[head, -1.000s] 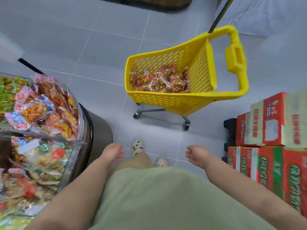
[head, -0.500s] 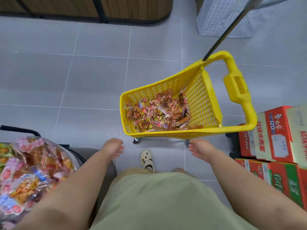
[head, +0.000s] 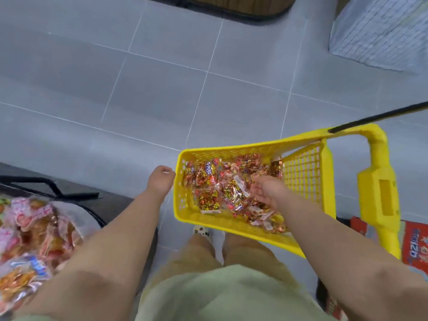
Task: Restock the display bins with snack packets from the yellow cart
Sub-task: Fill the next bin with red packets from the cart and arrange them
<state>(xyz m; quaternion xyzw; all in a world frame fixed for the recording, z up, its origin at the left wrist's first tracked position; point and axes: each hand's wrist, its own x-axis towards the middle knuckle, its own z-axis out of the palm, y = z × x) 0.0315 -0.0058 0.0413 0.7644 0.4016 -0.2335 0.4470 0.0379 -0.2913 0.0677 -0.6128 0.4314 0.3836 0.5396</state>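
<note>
Step in hand: the person is seemingly gathering a handful from the cart; nothing is being held yet.
Right grip (head: 264, 193): it is lying released, fingers loosely spread, on the snack packets (head: 217, 188) inside the yellow cart (head: 231, 150).
Left grip (head: 161, 183): it is hanging just outside the cart's left wall, loosely curled, holding nothing that is showing.
Packets: they are lying in a loose heap on the cart's bottom.
Next move: it is probably calling for closing the fingers round several slippery packets, lifting them over the near rim and swinging left to the display bin (head: 69, 206), which is already sitting heaped.
Edges: the near rim is running under the right forearm; the cart handle (head: 379, 193) and red cartons (head: 414, 246) are crowding the right.
Open room: grey floor (head: 162, 100) is stretching ahead and between cart and bin.
</note>
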